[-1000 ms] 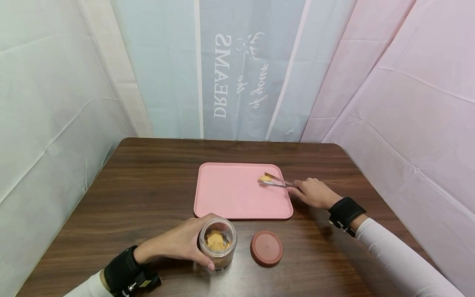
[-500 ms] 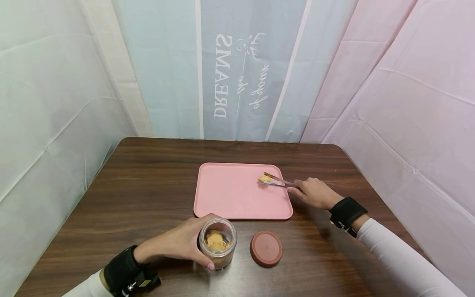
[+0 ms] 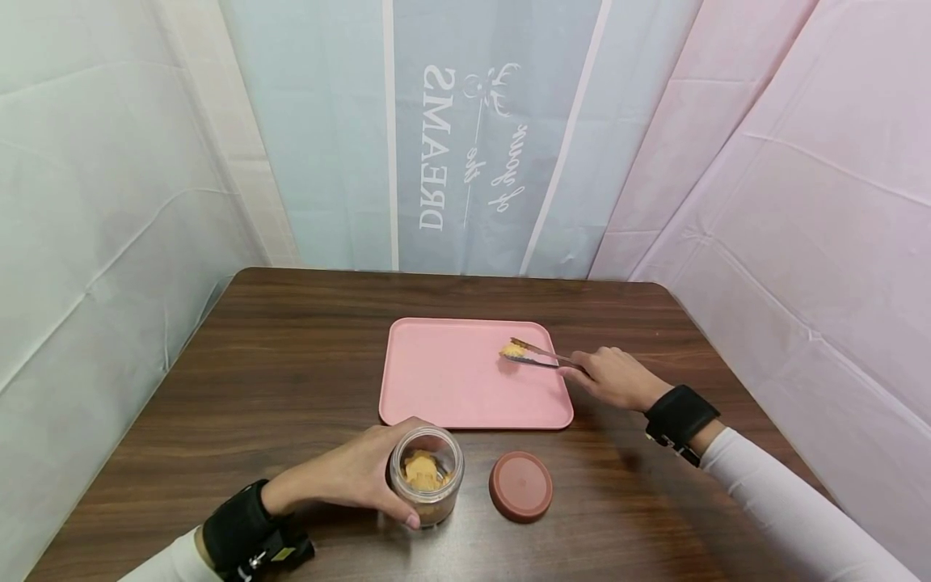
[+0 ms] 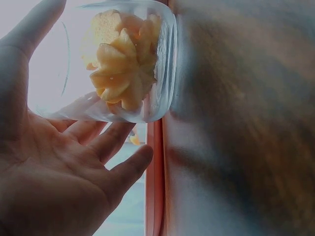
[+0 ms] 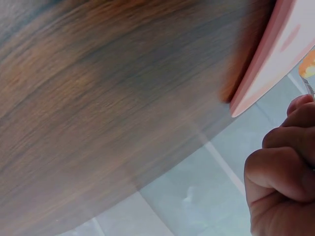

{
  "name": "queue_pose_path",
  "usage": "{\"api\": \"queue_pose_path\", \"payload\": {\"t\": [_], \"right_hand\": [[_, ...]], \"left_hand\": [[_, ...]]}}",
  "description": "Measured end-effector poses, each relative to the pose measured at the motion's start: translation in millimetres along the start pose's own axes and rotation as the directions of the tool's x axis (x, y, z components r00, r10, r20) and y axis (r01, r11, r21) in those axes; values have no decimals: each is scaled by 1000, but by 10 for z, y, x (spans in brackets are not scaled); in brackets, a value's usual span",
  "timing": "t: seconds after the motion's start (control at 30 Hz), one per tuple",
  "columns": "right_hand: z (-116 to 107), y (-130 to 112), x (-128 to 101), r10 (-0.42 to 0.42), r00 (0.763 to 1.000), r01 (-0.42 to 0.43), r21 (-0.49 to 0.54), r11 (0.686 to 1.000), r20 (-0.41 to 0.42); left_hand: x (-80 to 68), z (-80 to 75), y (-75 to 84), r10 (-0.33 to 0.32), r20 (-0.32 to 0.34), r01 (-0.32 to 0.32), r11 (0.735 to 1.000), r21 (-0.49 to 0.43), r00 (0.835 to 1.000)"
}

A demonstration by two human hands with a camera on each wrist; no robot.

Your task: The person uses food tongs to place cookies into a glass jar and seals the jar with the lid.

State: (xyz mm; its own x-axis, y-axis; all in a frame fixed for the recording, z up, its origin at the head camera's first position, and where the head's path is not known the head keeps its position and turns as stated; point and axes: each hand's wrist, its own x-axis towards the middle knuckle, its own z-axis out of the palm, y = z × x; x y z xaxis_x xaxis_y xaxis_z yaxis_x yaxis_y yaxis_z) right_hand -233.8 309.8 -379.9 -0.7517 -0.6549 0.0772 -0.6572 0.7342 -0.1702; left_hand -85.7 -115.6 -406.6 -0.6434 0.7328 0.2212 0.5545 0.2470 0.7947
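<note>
My left hand [image 3: 371, 473] wraps thumb and fingers round a clear jar [image 3: 449, 485], which stands upright on the table without its lid. Several yellow ridged cookies [image 4: 118, 69] lie at the jar's bottom. With curled fingers my right hand [image 3: 618, 378] grips metal tongs [image 3: 541, 364] beyond the tray's right edge. Between the tong tips is one cookie [image 3: 512, 349], over the right part of a pink tray [image 3: 451, 376]. The right wrist view catches this cookie [image 5: 308, 65] only at its edge, apart from the tray's surface.
A round reddish-brown lid [image 3: 520, 487] lies on the table right of the jar and in front of the tray. The dark wooden table [image 3: 305, 347] is bordered by hanging cloth [image 3: 320, 162] at the back and on both sides.
The tongs and the cookie between their tips have shifted slightly left over the tray. My left hand and the jar stay where they were.
</note>
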Motion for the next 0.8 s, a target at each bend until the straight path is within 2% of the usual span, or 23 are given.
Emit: {"api": "queue_pose_path", "payload": {"t": [0.3, 0.57, 0.8], "right_hand": [[-46, -95, 4, -56, 998, 56, -2, 998, -28], [-108, -155, -7, -69, 997, 69, -19, 997, -25], [-123, -195, -18, -128, 988, 126, -32, 992, -84]], "left_hand": [[0, -7, 0, -10, -2, 10, 1000, -5, 1000], [-3, -11, 6, -16, 0, 16, 1000, -6, 1000], [-7, -10, -2, -20, 3, 20, 1000, -15, 1000]]}}
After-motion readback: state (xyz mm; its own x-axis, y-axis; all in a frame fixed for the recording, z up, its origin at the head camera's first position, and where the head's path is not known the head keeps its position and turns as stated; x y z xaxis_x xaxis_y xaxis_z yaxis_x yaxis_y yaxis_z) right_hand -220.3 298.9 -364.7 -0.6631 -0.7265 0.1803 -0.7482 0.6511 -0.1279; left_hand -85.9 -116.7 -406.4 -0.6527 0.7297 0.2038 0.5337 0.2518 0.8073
